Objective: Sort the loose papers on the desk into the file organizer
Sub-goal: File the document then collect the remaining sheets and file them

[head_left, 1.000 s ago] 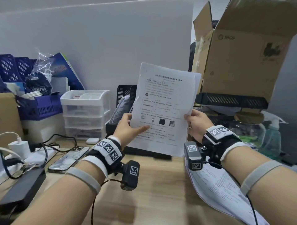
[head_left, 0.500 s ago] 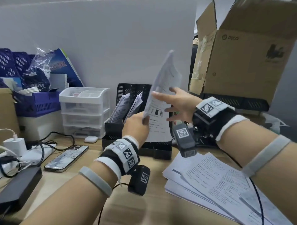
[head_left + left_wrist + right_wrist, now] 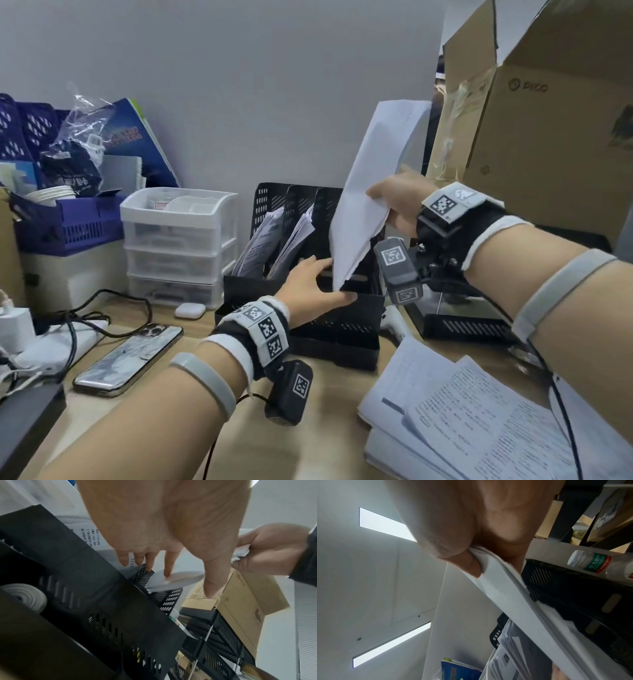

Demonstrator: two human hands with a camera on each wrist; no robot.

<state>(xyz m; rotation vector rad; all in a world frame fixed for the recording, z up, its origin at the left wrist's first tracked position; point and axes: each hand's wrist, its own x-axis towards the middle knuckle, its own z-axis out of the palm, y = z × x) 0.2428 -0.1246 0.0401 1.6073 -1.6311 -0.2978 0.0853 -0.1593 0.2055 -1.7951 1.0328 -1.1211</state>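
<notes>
My right hand (image 3: 394, 202) pinches a white sheaf of papers (image 3: 370, 192) by its right edge, thumb on top. The sheaf stands steeply tilted, and its lower corner dips into the rightmost slot of the black file organizer (image 3: 342, 329). My left hand (image 3: 315, 284) is open at the organizer's front rim, fingers straight. In the left wrist view its index finger (image 3: 169, 566) touches the sheaf's lower edge (image 3: 171, 580). The right wrist view shows the pinch (image 3: 471, 555) on the sheaf (image 3: 505, 591) above the organizer (image 3: 565, 595). The two left slots hold printed papers (image 3: 260, 240). Loose printed sheets (image 3: 462, 421) lie at the front right.
A phone (image 3: 130, 359) and an earbud case (image 3: 190, 310) lie left of the organizer, near cables (image 3: 68, 325). A white drawer unit (image 3: 178, 240) and a blue basket (image 3: 68, 222) stand behind. A cardboard box (image 3: 548, 120) sits on black trays at the right.
My left hand let go of the sheaf and dropped to the organizer's front. My right hand turned the sheaf edge-on and carried it down into the rightmost slot.
</notes>
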